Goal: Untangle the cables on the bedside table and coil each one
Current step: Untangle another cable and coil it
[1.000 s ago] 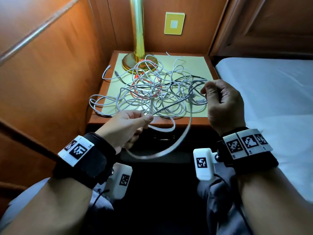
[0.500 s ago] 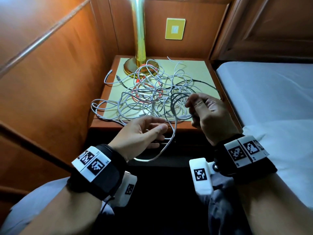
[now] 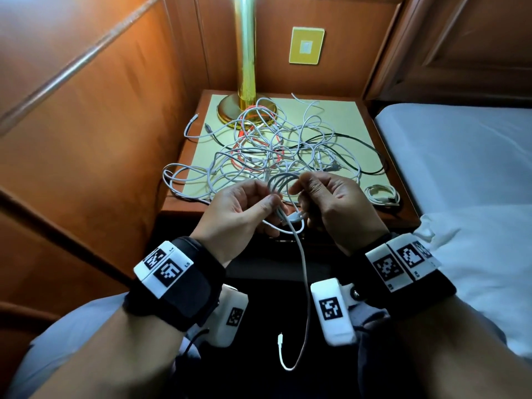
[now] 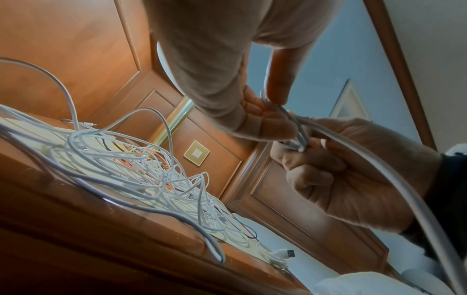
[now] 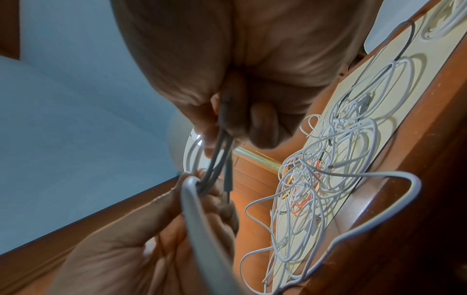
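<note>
A tangle of white, red and black cables [image 3: 273, 145] [image 4: 139, 165] [image 5: 328, 169] covers the bedside table [image 3: 362, 116]. In front of the table's near edge, both hands hold one white cable [image 3: 283, 185] gathered into small loops. My left hand [image 3: 273, 208] [image 4: 275, 127] pinches the loops between thumb and fingers. My right hand [image 3: 299, 188] [image 5: 222, 127] grips the same loops [image 4: 300, 137] from the other side. The cable's tail [image 3: 302, 283] hangs down between my knees, and its plug [image 3: 280, 339] dangles free.
A coiled white cable [image 3: 383, 194] [image 4: 278, 257] lies on the table's front right corner. A brass lamp [image 3: 244, 53] stands at the back, with cables over its base. The white bed [image 3: 460, 168] is on the right and wood panelling [image 3: 100, 125] on the left.
My hands have come together at the table's front edge. The white cable, stretched between them before, is now gathered in loops, and its tail hangs free.
</note>
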The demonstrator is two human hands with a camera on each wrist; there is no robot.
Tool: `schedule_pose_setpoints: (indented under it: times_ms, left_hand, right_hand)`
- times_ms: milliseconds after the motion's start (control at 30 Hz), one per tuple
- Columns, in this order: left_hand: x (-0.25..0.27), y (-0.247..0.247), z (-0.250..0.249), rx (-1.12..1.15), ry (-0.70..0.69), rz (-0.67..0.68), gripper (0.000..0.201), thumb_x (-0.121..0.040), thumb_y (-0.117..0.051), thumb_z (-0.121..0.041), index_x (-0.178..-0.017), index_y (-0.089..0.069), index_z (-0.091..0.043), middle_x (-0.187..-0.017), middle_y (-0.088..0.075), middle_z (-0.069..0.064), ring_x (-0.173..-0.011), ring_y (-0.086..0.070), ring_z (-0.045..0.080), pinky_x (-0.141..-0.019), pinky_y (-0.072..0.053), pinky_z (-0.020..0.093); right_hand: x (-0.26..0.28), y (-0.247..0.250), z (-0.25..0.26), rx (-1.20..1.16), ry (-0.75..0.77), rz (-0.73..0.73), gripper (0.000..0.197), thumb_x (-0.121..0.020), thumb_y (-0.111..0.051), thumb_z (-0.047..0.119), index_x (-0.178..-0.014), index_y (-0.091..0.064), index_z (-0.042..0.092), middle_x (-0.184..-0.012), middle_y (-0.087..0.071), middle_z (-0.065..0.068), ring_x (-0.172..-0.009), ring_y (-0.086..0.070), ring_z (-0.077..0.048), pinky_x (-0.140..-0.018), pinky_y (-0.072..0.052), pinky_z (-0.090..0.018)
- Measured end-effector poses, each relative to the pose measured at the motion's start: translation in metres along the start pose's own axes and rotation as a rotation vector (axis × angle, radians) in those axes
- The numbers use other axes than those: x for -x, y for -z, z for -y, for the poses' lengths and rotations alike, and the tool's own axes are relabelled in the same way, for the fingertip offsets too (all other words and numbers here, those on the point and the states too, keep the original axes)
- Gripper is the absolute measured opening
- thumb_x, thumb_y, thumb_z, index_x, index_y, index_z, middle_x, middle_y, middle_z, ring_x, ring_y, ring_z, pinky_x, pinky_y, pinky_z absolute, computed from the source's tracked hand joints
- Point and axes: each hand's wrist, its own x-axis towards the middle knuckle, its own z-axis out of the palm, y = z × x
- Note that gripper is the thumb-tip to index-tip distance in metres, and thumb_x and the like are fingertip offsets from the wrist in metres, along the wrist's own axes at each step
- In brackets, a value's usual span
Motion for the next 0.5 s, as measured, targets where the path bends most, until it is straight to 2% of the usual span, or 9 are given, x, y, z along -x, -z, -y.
schedule_pose_setpoints:
  times_ms: [67, 167, 267, 333, 400, 433, 500]
  left_hand:
    - [0.0004, 0.0007, -0.0021, 0.030, -0.005, -0.039, 0.002, -0.095, -0.057, 0.000, -0.096, -0.059, 0.001, -0.085, -0.061, 0.021, -0.067, -0.062, 0.021, -0.056, -0.057, 0.026]
    - [-0.0004, 0.0017, -0.0027, 0.055, -0.013, -0.117, 0.003, -0.095, -0.057, 0.003, -0.094, -0.059, 0.001, -0.081, -0.063, 0.019, -0.064, -0.063, 0.018, -0.058, -0.057, 0.026]
    - [-0.0013, 0.0030, -0.0027, 0.081, -0.011, -0.155, 0.004, -0.095, -0.058, 0.002, -0.099, -0.060, 0.004, -0.078, -0.066, 0.014, -0.064, -0.063, 0.018, -0.058, -0.057, 0.026]
    - [-0.0008, 0.0032, -0.0032, 0.071, 0.006, -0.144, 0.006, -0.095, -0.058, 0.002, -0.101, -0.059, 0.004, -0.080, -0.066, 0.014, -0.067, -0.064, 0.020, -0.059, -0.058, 0.027]
    - [-0.0003, 0.0036, -0.0032, 0.037, 0.029, -0.111, 0.006, -0.095, -0.058, 0.001, -0.102, -0.056, 0.001, -0.081, -0.066, 0.017, -0.068, -0.065, 0.022, -0.061, -0.059, 0.030]
    - [-0.0002, 0.0045, -0.0028, 0.016, 0.042, -0.091, 0.008, -0.095, -0.058, 0.002, -0.103, -0.055, -0.001, -0.083, -0.066, 0.020, -0.068, -0.064, 0.024, -0.062, -0.060, 0.032]
    - [0.0003, 0.0070, -0.0030, -0.039, 0.067, -0.044, 0.011, -0.096, -0.059, 0.001, -0.104, -0.055, -0.006, -0.087, -0.067, 0.028, -0.071, -0.064, 0.027, -0.064, -0.058, 0.036]
  right_hand:
    - [0.0004, -0.0026, 0.0012, -0.026, -0.006, -0.002, 0.029, -0.103, -0.050, 0.022, -0.089, -0.069, 0.006, -0.064, -0.050, -0.006, -0.042, -0.041, -0.011, -0.040, -0.035, -0.018]
    - [-0.0004, -0.0031, 0.0002, -0.083, -0.040, 0.005, 0.023, -0.102, -0.054, 0.018, -0.104, -0.067, 0.000, -0.070, -0.054, -0.005, -0.045, -0.040, -0.011, -0.040, -0.036, -0.019]
    - [-0.0005, -0.0021, -0.0020, -0.031, -0.009, 0.003, 0.015, -0.098, -0.061, 0.012, -0.110, -0.068, 0.006, -0.074, -0.059, -0.006, -0.050, -0.043, -0.014, -0.046, -0.040, -0.024]
    - [0.0003, -0.0016, -0.0014, 0.032, 0.023, -0.019, 0.014, -0.096, -0.064, 0.011, -0.107, -0.072, 0.015, -0.075, -0.066, -0.002, -0.056, -0.052, -0.013, -0.054, -0.047, -0.027]
    - [0.0005, -0.0003, -0.0002, 0.054, 0.050, -0.042, 0.016, -0.095, -0.065, 0.008, -0.104, -0.074, 0.019, -0.083, -0.074, 0.003, -0.070, -0.066, -0.013, -0.069, -0.058, -0.032]
    - [0.0005, 0.0008, -0.0001, 0.068, 0.064, -0.046, 0.018, -0.094, -0.066, 0.007, -0.102, -0.074, 0.020, -0.086, -0.076, 0.003, -0.077, -0.069, -0.014, -0.077, -0.059, -0.031]
    - [0.0014, 0.0021, 0.0009, 0.125, 0.076, -0.027, 0.019, -0.094, -0.066, 0.007, -0.100, -0.074, 0.023, -0.090, -0.077, 0.005, -0.085, -0.071, -0.011, -0.083, -0.058, -0.027]
